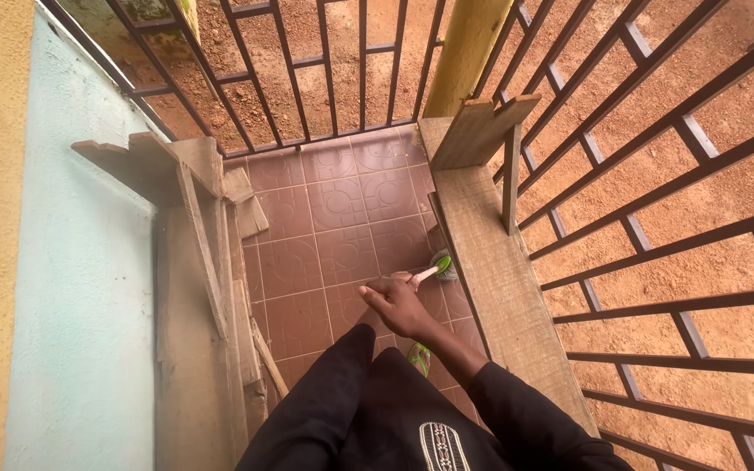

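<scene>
The right hand [399, 303] is closed around the pale handle of a small brush [438, 266] with a green head. The brush head rests on the brown tiled floor [333, 209], just beside the edge of the long wooden plank [499, 279] on the right. The black sleeve [525, 410] covers the arm up to the wrist. The left hand is not visible. On the left, rough wooden boards [202, 262] lean along the light blue wall [80, 305]. A brown metal railing [656, 174] closes the space, with red soil behind it
</scene>
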